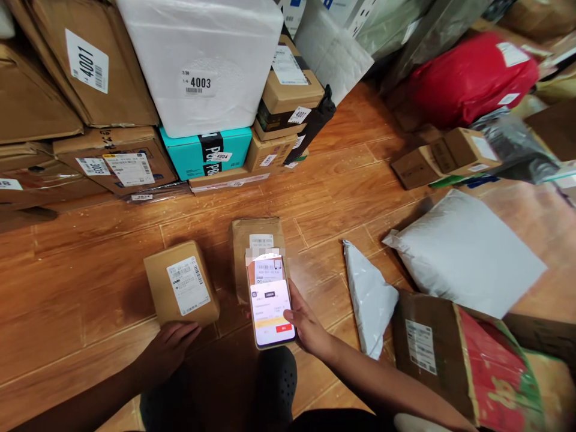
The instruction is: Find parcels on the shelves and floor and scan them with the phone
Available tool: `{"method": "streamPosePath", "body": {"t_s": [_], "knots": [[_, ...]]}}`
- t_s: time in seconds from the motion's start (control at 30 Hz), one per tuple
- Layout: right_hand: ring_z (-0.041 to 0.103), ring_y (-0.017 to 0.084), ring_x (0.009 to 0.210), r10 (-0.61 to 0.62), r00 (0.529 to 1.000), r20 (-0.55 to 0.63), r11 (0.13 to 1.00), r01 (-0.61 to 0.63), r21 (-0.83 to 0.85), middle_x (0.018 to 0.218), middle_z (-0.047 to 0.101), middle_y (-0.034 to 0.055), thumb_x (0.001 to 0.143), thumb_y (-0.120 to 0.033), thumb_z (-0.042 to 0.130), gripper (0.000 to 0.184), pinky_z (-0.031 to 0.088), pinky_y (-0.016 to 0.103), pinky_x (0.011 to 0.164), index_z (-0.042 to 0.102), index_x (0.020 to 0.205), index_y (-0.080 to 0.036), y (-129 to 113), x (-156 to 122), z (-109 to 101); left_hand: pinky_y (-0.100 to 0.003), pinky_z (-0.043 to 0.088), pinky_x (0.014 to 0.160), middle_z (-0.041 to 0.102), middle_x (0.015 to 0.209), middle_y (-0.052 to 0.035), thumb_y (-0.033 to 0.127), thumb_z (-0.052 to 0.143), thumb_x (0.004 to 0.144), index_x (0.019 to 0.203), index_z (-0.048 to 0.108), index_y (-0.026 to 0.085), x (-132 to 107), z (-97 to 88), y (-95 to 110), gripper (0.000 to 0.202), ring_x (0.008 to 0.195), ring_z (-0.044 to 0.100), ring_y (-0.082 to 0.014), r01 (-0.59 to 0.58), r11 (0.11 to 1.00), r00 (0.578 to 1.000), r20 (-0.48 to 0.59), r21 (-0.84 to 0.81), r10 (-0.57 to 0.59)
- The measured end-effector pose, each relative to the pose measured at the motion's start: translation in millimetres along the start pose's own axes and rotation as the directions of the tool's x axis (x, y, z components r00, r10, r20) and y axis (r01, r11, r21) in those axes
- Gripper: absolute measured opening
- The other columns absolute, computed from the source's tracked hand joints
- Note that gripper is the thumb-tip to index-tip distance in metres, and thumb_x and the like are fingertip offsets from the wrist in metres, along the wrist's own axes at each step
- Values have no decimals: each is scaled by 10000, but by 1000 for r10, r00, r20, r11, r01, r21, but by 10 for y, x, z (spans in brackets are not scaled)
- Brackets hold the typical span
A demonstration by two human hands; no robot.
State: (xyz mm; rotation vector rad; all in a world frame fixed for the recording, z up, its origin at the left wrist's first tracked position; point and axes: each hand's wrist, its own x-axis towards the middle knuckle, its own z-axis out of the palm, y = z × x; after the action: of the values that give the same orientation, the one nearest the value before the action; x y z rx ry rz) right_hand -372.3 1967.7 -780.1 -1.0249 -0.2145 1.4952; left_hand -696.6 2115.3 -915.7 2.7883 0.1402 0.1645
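Note:
My right hand grips a smartphone with a lit screen, held over a brown paper parcel lying on the wooden floor. The parcel's white label shows just above the phone. My left hand rests on the near edge of a small cardboard box with a white shipping label, fingers curled against its side. That box stands just left of the paper parcel.
Stacked cartons numbered 4001, a white foam box 4003 and a teal box fill the back left. White mailer bags, a red bag and a red-printed carton crowd the right. Bare wooden floor lies left.

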Motion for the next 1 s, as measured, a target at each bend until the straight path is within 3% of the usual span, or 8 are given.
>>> {"method": "streamPosePath", "body": {"t_s": [0.3, 0.43, 0.57, 0.67, 0.73, 0.8, 0.9, 1.0], "knots": [[626, 312, 1154, 2, 995, 102, 999, 2, -35, 1275, 640, 52, 716, -259, 771, 756, 441, 565, 982, 339, 1328, -358, -108, -29, 39, -339, 409, 976, 623, 1243, -69, 42, 445, 845, 1335, 526, 174, -57, 89, -26, 514, 1068, 551, -200, -6, 1000, 1000, 27, 12, 5], [612, 294, 1180, -24, 990, 140, 997, 34, -73, 1290, 634, 63, 771, -270, 739, 721, 434, 561, 994, 302, 1339, -347, -133, -46, 43, -353, 397, 976, 633, 1223, -67, 105, 492, 863, 1348, 504, 188, -39, 43, 24, 493, 1063, 553, -206, 2, 1000, 1000, -8, 7, -2], [599, 293, 1193, -5, 986, 165, 994, 23, -103, 1286, 634, 81, 762, -313, 749, 736, 407, 566, 1016, 296, 1342, -336, -110, -50, 42, -421, 388, 996, 548, 1321, -128, 348, 537, 898, 1436, 391, 194, 285, -241, 129, 578, 1190, 484, -277, 253, 951, 962, -57, -179, -267], [598, 310, 1186, 38, 982, 184, 997, -24, -80, 1293, 629, 90, 735, -329, 764, 767, 403, 579, 1010, 303, 1347, -330, -23, -33, 52, -425, 352, 1065, 531, 1331, -108, 326, 431, 957, 1416, 404, 232, 822, -604, 180, 470, 1246, 458, -250, 380, 732, 900, 42, -565, -434], [606, 322, 1168, 76, 981, 179, 996, -68, -52, 1318, 610, 94, 720, -323, 772, 788, 419, 583, 989, 303, 1354, -336, 61, -6, 72, -350, 445, 961, 618, 1216, -90, 373, 324, 994, 1378, 441, 223, 1215, -836, 186, 429, 1116, 563, -196, 407, 426, 871, 204, -808, -446], [618, 327, 1142, 108, 979, 170, 994, -105, -28, 1332, 598, 91, 711, -309, 772, 783, 432, 576, 971, 321, 1350, -336, 144, 28, 97, -307, 507, 754, 689, 1006, -80, 471, 269, 989, 1214, 562, 176, 1535, -1002, 178, 473, 900, 634, -181, 417, 125, 860, 347, -900, -374], [615, 317, 1130, 119, 981, 153, 993, -117, -19, 1324, 596, 79, 726, -308, 748, 724, 429, 549, 972, 368, 1342, -323, 238, 82, 115, -266, 479, 624, 682, 753, -37, 586, 409, 915, 837, 646, 157, 1793, -1094, 165, 496, 693, 617, -151, 434, 8, 829, 396, -901, -396], [570, 289, 1159, 100, 991, 88, 993, -93, -78, 1308, 592, 65, 755, -355, 727, 646, 396, 511, 1007, 426, 1325, -313, 294, 122, 100, -281, 483, 603, 663, 627, -38, 652, 441, 863, 693, 648, 153, 1847, -1051, 160, 566, 598, 604, -151, 487, -35, 768, 447, -873, -458]]}}
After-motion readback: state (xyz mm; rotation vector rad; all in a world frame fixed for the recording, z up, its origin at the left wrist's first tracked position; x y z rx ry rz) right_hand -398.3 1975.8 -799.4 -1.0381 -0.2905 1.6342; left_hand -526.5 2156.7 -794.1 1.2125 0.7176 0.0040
